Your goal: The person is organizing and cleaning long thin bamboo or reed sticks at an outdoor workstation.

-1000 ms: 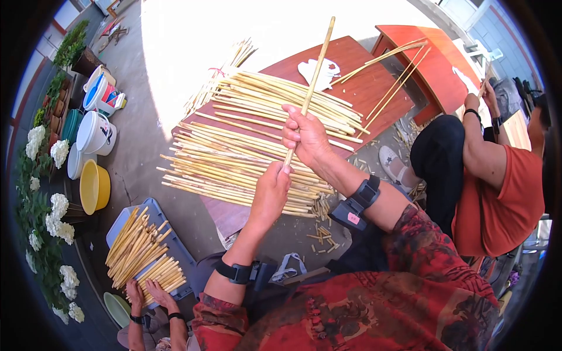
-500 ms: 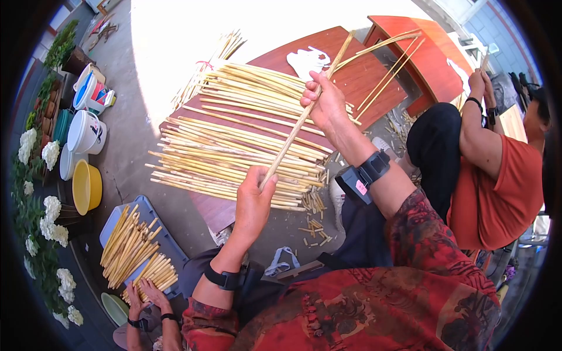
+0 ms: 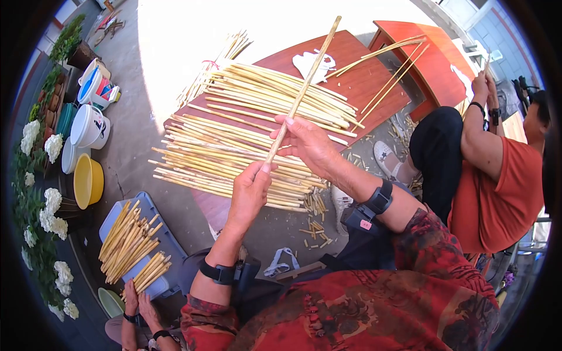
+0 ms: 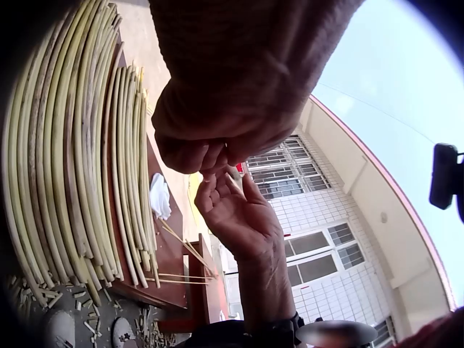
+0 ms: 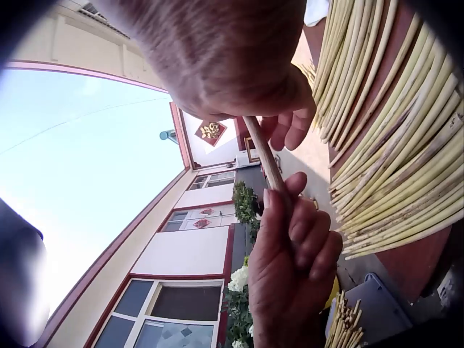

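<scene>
A long pale stick (image 3: 318,60) slants up and away across the head view. My left hand (image 3: 247,196) grips its near end, thumb along it; the right wrist view shows that hand (image 5: 286,272) with fingers curled round the stick (image 5: 267,156). Farther up, my right hand (image 3: 313,146) lies loosely at the stick, fingers spread beneath and thumb tip against it. Its palm faces the left wrist camera, the hand (image 4: 246,225) loosely unfolded. Below the stick, long peeled sticks (image 3: 234,155) lie in rows on a reddish-brown board (image 3: 363,58).
At lower left, another person's hands (image 3: 140,307) are beside short sticks (image 3: 126,240) on a blue-grey tray (image 3: 149,205). A person in orange (image 3: 497,193) sits at right by a red table (image 3: 427,58). Cut pieces (image 3: 316,228) litter the ground; buckets (image 3: 91,126) stand at left.
My right hand has loosened from a curled grip, its fingers now unfolded, and is nearer my left hand. The stick has tilted more upright since half a second ago. The other person's hands moved down off the sticks.
</scene>
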Demonstrator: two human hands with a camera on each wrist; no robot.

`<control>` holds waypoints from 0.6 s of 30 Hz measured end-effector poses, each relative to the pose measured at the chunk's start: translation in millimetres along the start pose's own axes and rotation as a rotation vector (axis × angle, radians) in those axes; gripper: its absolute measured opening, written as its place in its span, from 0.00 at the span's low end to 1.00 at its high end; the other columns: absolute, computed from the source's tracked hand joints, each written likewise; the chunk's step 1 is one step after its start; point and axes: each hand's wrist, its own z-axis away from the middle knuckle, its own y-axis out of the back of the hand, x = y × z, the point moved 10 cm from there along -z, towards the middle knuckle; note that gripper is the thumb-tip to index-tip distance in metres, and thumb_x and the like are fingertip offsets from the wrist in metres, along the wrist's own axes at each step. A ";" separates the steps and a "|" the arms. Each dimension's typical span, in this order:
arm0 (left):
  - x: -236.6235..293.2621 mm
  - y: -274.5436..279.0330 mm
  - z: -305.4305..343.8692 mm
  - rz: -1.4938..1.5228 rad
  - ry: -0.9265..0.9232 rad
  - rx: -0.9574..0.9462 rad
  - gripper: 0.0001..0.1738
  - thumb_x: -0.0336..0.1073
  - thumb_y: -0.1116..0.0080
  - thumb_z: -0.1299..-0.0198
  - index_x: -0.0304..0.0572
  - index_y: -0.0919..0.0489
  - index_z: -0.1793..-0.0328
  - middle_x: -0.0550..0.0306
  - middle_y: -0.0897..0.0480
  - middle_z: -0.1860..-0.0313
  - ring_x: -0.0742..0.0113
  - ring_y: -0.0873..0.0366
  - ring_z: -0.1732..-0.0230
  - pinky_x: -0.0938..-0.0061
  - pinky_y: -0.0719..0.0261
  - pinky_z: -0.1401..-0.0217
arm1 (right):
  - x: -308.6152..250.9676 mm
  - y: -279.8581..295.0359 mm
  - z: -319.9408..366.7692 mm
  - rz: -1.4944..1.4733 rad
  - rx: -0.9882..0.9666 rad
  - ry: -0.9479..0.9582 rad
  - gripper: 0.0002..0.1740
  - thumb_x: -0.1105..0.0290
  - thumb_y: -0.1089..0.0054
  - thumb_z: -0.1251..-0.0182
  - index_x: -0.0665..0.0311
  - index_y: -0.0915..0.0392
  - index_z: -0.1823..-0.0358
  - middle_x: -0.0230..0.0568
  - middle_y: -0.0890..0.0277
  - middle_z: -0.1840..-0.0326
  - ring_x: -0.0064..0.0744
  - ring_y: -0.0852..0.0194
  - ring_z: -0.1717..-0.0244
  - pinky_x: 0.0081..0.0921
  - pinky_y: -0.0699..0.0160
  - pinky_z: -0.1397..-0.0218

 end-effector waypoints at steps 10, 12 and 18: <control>40.3 33.3 4.3 -0.418 -0.303 0.150 0.11 0.31 0.45 0.46 0.34 0.24 0.58 0.61 0.24 0.71 0.78 0.31 0.67 0.82 0.33 0.63 | -114.4 -40.4 48.0 1.785 0.165 1.179 0.15 0.70 0.41 0.50 0.60 0.29 0.59 0.38 0.31 0.61 0.38 0.35 0.52 0.36 0.40 0.44; 51.1 37.7 3.9 -0.491 -0.405 0.153 0.11 0.30 0.43 0.48 0.34 0.24 0.58 0.57 0.23 0.68 0.74 0.28 0.65 0.81 0.32 0.60 | -94.0 -38.0 40.9 1.816 0.032 1.094 0.15 0.68 0.41 0.50 0.59 0.28 0.59 0.36 0.31 0.62 0.35 0.35 0.53 0.40 0.46 0.41; 62.9 48.9 3.3 -0.476 -0.293 0.088 0.10 0.30 0.44 0.47 0.35 0.24 0.58 0.58 0.23 0.69 0.75 0.28 0.69 0.83 0.31 0.64 | -67.5 -24.8 26.5 1.815 -0.256 0.645 0.13 0.64 0.43 0.48 0.56 0.26 0.60 0.38 0.32 0.73 0.37 0.32 0.63 0.33 0.33 0.53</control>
